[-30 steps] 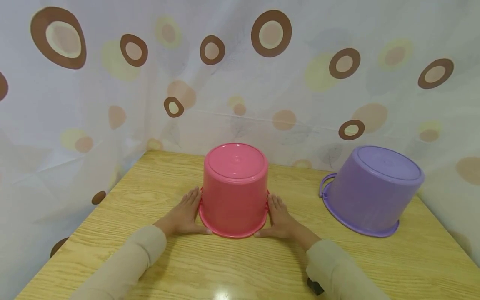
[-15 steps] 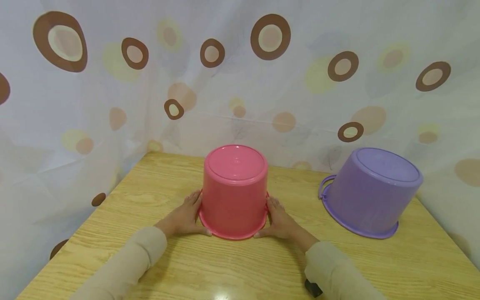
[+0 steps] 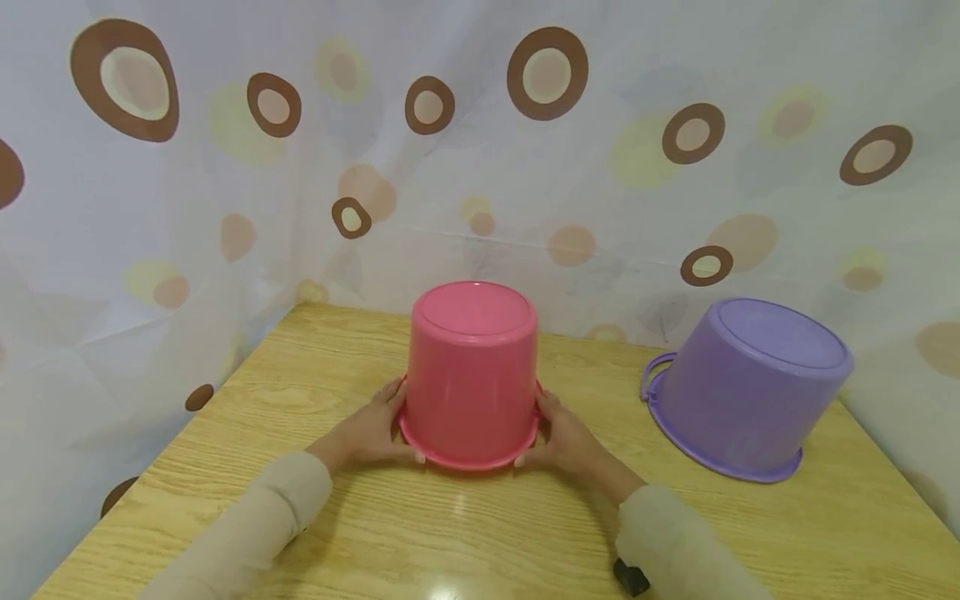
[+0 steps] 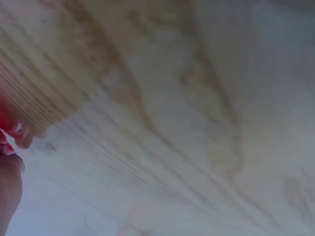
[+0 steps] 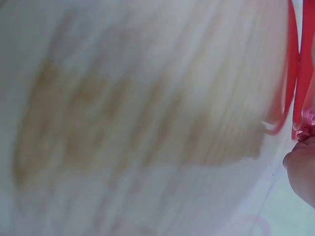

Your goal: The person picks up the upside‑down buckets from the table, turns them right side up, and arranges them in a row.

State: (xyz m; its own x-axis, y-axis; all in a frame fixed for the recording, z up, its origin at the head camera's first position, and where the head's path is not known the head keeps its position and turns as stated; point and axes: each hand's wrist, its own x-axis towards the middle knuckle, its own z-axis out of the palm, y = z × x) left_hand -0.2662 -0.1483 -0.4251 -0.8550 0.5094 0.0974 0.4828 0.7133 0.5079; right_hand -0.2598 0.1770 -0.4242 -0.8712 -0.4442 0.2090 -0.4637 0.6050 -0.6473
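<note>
A pink bucket is upside down in the middle of the head view, its base facing up. My left hand grips its rim on the left side, thumb at the front. On the right side my right hand holds the rim in the same way. The far fingers of both hands are partly hidden behind the bucket. In the left wrist view only a bit of the left hand shows at the edge. The right wrist view catches the right hand beside the red-looking rim and handle.
A purple bucket, also upside down and leaning, stands on the right of the wooden table, its handle to the left. A patterned curtain hangs behind and at the sides. A small dark object is by the right sleeve.
The pink bucket has risen slightly, its front rim now higher in the head view. My fingers have closed in round its rim. The purple bucket has stayed in place.
</note>
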